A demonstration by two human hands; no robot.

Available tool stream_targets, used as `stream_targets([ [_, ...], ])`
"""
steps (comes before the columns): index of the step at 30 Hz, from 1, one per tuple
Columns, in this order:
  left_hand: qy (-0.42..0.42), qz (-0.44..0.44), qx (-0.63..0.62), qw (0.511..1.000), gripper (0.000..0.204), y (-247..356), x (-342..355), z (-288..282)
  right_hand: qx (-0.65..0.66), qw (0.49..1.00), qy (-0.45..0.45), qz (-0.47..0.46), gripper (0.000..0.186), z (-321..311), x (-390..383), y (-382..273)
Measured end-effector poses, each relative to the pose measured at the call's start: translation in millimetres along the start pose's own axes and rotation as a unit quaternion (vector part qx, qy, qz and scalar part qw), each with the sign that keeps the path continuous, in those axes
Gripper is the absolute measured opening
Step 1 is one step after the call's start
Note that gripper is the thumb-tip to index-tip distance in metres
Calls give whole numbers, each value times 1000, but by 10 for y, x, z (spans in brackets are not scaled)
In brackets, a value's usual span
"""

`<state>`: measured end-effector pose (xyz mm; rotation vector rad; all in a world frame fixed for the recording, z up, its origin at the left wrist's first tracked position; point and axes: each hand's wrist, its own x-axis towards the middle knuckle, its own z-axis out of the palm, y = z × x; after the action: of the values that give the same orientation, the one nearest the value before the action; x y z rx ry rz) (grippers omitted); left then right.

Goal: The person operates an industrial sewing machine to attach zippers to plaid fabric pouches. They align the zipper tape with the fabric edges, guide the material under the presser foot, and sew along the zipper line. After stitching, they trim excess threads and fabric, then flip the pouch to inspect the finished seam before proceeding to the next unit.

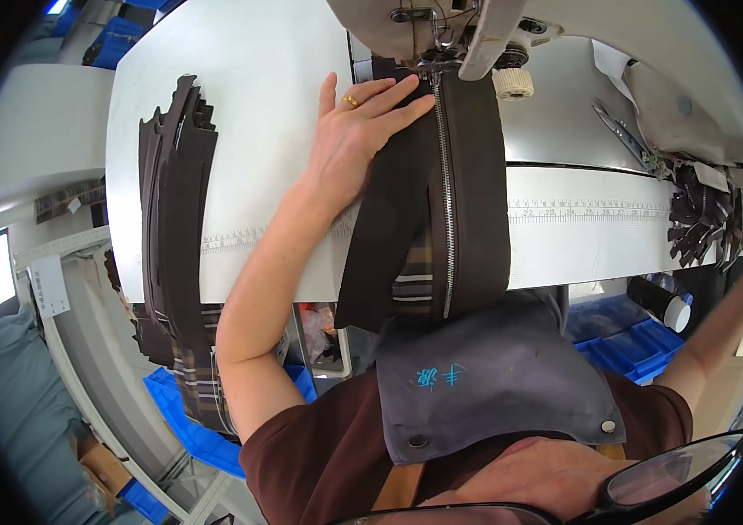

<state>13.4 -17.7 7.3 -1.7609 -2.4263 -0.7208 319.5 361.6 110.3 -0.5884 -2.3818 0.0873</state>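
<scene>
My left hand [349, 136] lies flat on a dark brown fabric piece [481, 192], fingers stretched toward the sewing machine's presser foot [437, 66]. A ring is on one finger. Down the fabric runs a metal zipper [447, 201], its top end at the foot, just right of my fingertips. At the lower end of the fabric, striped plaid cloth [413, 284] shows between the dark layers, which hang over the table's front edge. My right forearm [725, 319] reaches out toward the right rim; the hand itself is out of sight.
A stack of dark fabric strips [174, 201] lies at the left, hanging off the edge. Small scissors or snips [620, 136] and a bundle of dark zipper pieces [702, 210] lie at the right. A ruler tape [594, 210] crosses the table [258, 52]. Blue trays [629, 346] sit below.
</scene>
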Motion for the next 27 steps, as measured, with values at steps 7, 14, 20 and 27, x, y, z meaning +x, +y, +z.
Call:
stream_targets([
  [7,6,17,10,1000,41,-36,29,18,218,924,-211,-232,49,1624,-77,-2045],
  [14,-24,41,24,999,43,118,-207,-58,138,915,-211,-315,59,1599,-358,-2059],
  [20,-13,30,23,999,45,142,-238,-48,138,916,-233,-296,60,1562,-438,-2036],
  [27,-11,41,-6,999,48,93,-112,-78,142,919,-232,-285,60,1550,-436,-2028],
])
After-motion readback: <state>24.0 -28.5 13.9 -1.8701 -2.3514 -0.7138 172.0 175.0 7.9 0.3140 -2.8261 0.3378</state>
